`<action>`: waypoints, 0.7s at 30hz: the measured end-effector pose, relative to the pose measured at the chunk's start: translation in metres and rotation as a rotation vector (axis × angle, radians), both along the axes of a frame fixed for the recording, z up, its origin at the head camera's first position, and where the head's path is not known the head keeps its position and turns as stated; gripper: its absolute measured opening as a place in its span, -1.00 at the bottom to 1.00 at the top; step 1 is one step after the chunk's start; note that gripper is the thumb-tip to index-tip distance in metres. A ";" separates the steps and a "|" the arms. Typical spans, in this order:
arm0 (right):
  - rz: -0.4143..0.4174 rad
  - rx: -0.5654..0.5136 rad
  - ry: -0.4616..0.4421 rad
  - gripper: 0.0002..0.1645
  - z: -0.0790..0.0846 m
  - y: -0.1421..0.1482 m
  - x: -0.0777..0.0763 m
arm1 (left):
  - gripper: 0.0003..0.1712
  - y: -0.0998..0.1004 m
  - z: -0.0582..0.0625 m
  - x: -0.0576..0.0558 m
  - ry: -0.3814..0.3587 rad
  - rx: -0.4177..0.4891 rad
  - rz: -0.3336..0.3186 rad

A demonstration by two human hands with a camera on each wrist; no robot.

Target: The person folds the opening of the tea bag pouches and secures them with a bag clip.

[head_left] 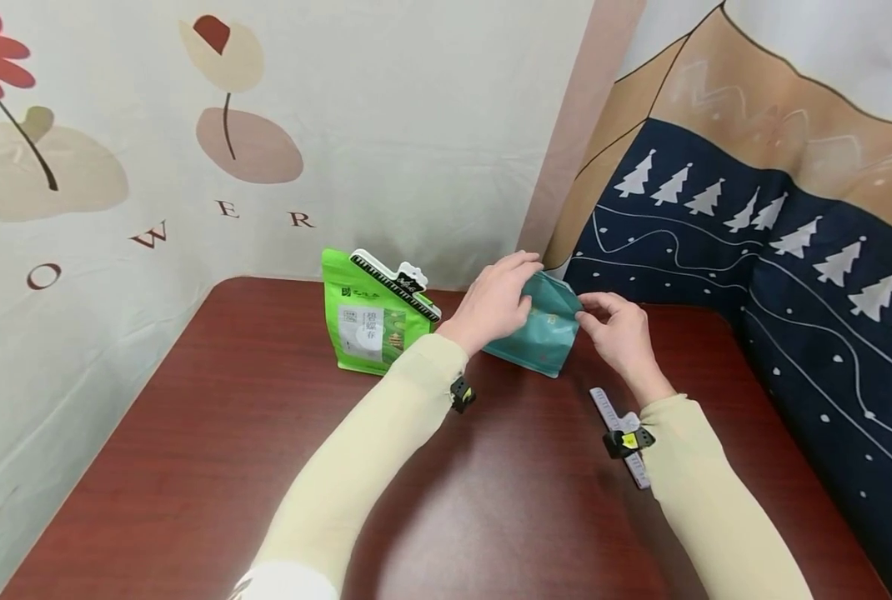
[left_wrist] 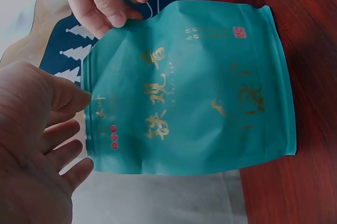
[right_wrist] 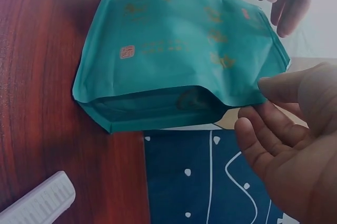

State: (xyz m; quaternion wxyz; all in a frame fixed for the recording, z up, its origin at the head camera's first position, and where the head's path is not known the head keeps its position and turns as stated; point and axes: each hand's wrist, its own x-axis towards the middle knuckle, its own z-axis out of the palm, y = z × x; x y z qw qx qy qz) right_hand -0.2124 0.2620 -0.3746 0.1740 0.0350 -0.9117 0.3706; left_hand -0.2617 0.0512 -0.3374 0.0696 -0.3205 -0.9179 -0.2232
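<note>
A teal foil tea bag (left_wrist: 195, 92) with gold characters stands tilted at the back of the table. My right hand (head_left: 620, 337) pinches its upper right corner, thumb on one face and fingers behind, as the right wrist view (right_wrist: 295, 124) of that hand shows. At the bag's top edge, my left hand (head_left: 491, 300) has its thumb and forefinger on the rim; its other fingers (left_wrist: 63, 153) are bent beside it. A pale sealing clip (head_left: 607, 412) lies on the table under my right wrist, partly hidden by the wrist camera.
To the left stands a green tea bag (head_left: 352, 333) with a black-and-white sealing clip (head_left: 393, 285) across its top. The reddish-brown table (head_left: 191, 450) meets a printed curtain (head_left: 416, 125) behind and a dark blue tree-patterned cloth (head_left: 663, 250) at right.
</note>
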 end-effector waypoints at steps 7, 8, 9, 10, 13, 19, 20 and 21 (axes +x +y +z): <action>-0.012 0.008 0.018 -0.75 -0.004 -0.001 -0.002 | -0.46 0.004 -0.007 -0.003 0.008 -0.001 0.005; -0.016 0.009 0.018 -0.75 -0.005 -0.002 -0.003 | -0.46 0.004 -0.008 -0.004 0.010 0.000 0.002; -0.021 0.008 0.019 -0.75 -0.006 -0.002 -0.003 | -0.46 0.004 -0.008 -0.004 0.013 0.001 -0.001; -0.026 0.009 0.020 -0.76 -0.007 -0.002 -0.003 | -0.46 0.004 -0.009 -0.004 0.015 -0.001 -0.002; -0.041 0.013 0.038 -0.77 -0.010 -0.004 -0.004 | -0.47 0.005 -0.009 -0.005 0.018 -0.005 -0.003; -0.062 0.015 0.094 -0.81 -0.014 -0.007 -0.007 | -0.49 0.005 -0.008 -0.005 0.025 0.006 0.007; -0.065 0.014 0.099 -0.81 -0.015 -0.007 -0.007 | -0.49 0.005 -0.008 -0.005 0.026 0.009 0.008; -0.067 0.013 0.102 -0.81 -0.015 -0.007 -0.006 | -0.49 0.006 -0.008 -0.005 0.027 0.011 0.008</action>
